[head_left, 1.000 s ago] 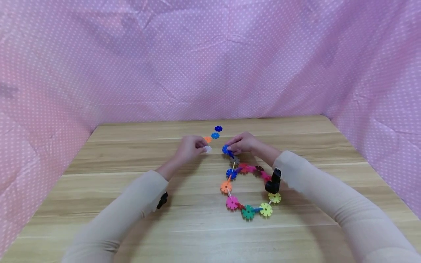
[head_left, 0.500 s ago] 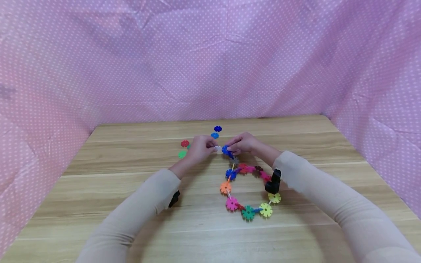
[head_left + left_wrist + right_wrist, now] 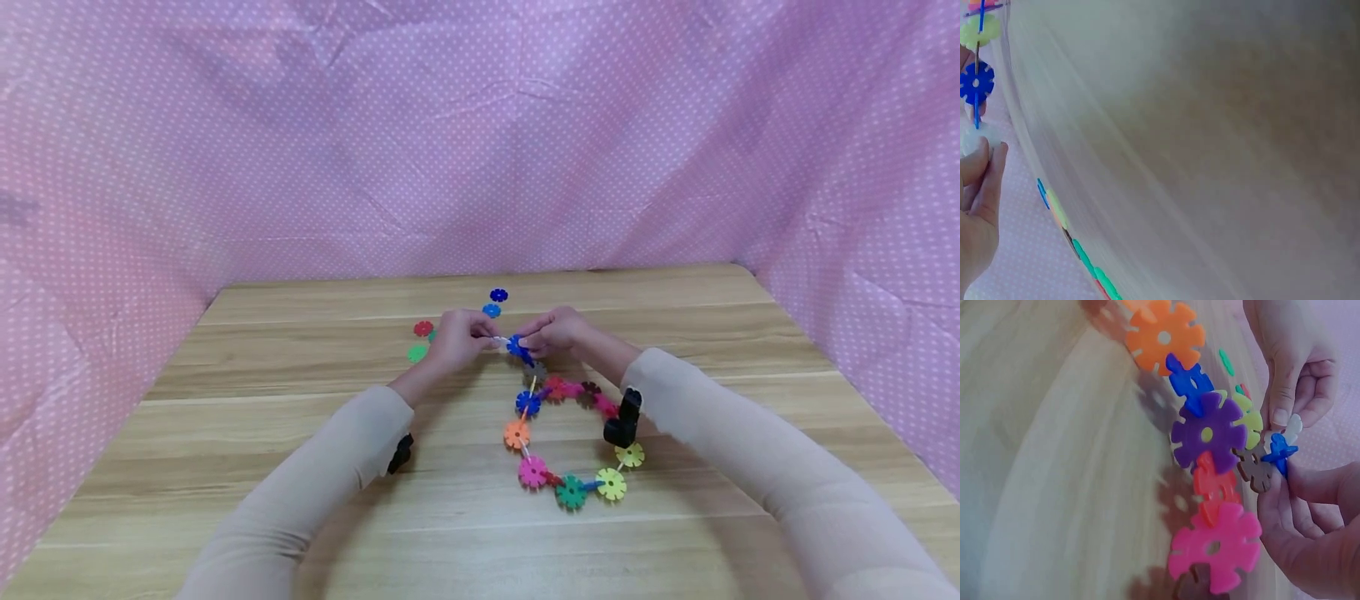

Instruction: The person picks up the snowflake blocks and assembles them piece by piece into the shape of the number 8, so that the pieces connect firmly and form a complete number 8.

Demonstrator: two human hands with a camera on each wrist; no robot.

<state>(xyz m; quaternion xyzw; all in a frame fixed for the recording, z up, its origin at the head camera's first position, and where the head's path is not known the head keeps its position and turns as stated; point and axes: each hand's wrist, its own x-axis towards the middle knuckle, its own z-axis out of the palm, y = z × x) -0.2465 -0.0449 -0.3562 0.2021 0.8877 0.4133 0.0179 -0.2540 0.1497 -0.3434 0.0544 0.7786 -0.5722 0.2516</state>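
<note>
My left hand (image 3: 459,340) pinches a white snowflake disc (image 3: 1295,428) between thumb and fingers. Facing it, my right hand (image 3: 558,330) pinches a blue snowflake disc (image 3: 514,345) at the end of a chain of interlocked discs. The white disc's edge meets the blue one's, as the left wrist view also shows with the white disc (image 3: 979,136) right below the blue disc (image 3: 976,84). Behind the blue disc comes a grey-brown disc (image 3: 1255,467), then the looped part of the chain, with orange (image 3: 517,434), pink (image 3: 532,472) and green (image 3: 572,492) discs, lying towards me.
Loose discs lie beyond and left of my left hand: dark blue (image 3: 498,295), lighter blue (image 3: 491,311), red (image 3: 423,328) and green (image 3: 417,353). A pink dotted cloth (image 3: 480,167) hangs around the wooden table (image 3: 337,533). My right forearm passes over the loop's right side.
My left hand has moved right, bringing the white disc against the blue one, uncovering the red and green loose discs and hiding the orange one. My right hand has stayed nearly still.
</note>
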